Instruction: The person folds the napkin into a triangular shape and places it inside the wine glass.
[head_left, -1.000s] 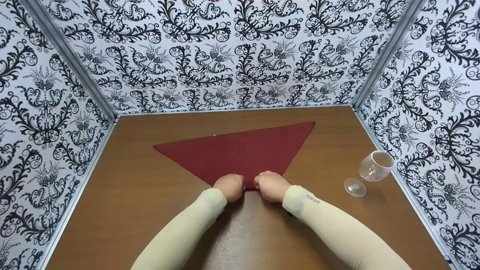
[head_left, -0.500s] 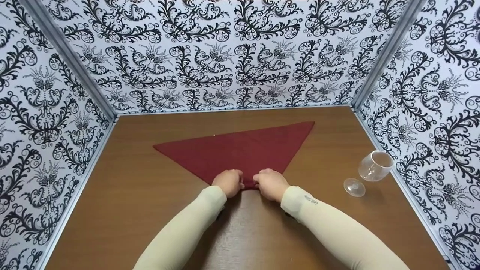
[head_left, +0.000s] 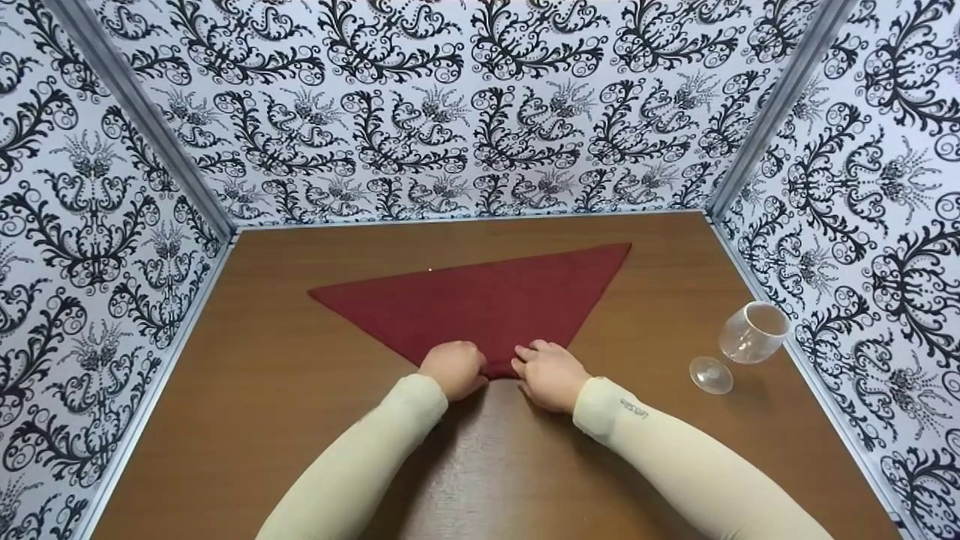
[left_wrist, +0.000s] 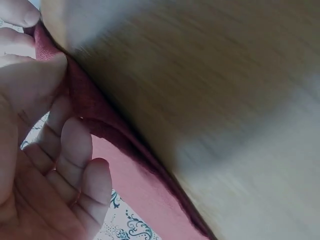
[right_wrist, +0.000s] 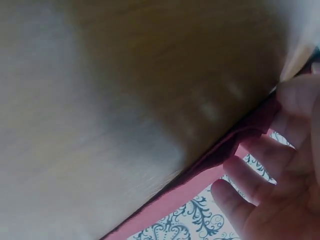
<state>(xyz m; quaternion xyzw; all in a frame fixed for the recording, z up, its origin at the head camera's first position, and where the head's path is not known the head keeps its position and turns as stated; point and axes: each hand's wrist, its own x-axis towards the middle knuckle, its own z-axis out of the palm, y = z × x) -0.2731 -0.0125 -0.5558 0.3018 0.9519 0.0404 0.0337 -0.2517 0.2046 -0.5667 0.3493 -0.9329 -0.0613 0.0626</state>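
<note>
A dark red cloth napkin (head_left: 480,300), folded with a long straight back edge and pointed left and right corners, lies on the wooden table (head_left: 247,420). My left hand (head_left: 454,370) pinches its short near edge; in the left wrist view the thumb (left_wrist: 52,70) presses the cloth (left_wrist: 100,112) and the other fingers curl loosely. On the right side of that same edge, my right hand (head_left: 551,375) holds the cloth (right_wrist: 250,127) between thumb (right_wrist: 295,95) and fingers, with its fingers a little spread over the top. Folded layers show along the near edge in both wrist views.
A clear stemmed glass (head_left: 752,334) stands at the right of the table, near the right wall. Walls with black-and-white scroll patterns (head_left: 480,112) enclose the back and both sides. A tiny bright spot (head_left: 430,269) shows by the napkin's back edge.
My right hand has drawn back slightly to the right and its fingers have loosened and spread. My left hand has shifted slightly to the left. The napkin keeps its outline.
</note>
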